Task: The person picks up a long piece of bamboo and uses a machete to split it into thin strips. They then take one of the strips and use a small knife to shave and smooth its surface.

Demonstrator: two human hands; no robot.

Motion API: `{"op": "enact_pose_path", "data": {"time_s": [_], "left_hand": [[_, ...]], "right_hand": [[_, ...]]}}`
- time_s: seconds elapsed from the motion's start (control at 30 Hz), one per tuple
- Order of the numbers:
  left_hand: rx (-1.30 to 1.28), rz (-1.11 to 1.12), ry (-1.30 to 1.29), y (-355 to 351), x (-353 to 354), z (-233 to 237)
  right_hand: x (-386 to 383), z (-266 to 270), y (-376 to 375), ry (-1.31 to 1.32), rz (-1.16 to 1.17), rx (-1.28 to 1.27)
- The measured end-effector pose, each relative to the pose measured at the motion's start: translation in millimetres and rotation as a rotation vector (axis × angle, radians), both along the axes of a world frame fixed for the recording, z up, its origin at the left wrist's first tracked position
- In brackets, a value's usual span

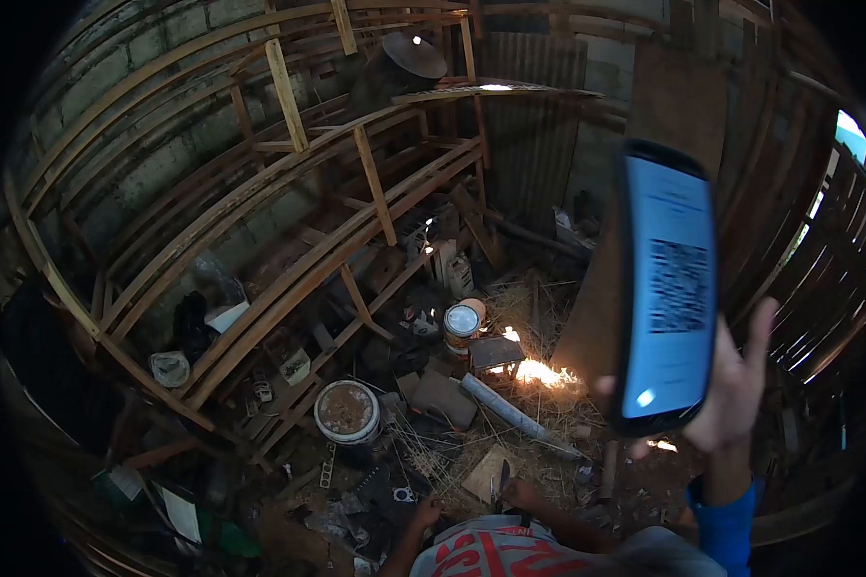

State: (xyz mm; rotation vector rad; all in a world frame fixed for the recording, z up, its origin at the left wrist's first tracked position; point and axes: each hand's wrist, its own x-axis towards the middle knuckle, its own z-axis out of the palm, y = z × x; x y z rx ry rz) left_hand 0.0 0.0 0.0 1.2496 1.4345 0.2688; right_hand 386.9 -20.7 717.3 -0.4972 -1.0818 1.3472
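Low in the view, my left hand point(429, 510) is closed in front of my grey shirt with red lettering; whatever it may hold is too small to make out. My right hand point(522, 494) is closed around a narrow, dark, blade-like tool point(503, 475) that points up and away from me. Just beyond that tool lies a flat piece of light wood point(481, 473) on the straw-strewn ground. At the right, another person's hand point(731, 399), in a blue sleeve, holds up a phone point(669, 293) showing a QR code close to the camera.
A wooden rack point(289, 260) runs along the block wall on the left. Dirty buckets point(347, 413), a small dark stool point(496, 354), a pale pipe point(510, 408) and scattered scrap cover the ground ahead. Bright sunlight falls beside the stool. A slatted wall point(827, 288) stands at the right.
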Motion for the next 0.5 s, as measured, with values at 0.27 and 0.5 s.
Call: {"op": "enact_pose_path", "data": {"time_s": [0.27, 0.5], "left_hand": [[0.376, 0.103, -0.084, 1, 16, 62], [0.395, 0.368, -0.166, -7, 25, 129]], "right_hand": [[29, -213, -30, -0.602, -0.194, -0.178], [-84, -557, -30, -1.143, -0.051, -0.523]]}}
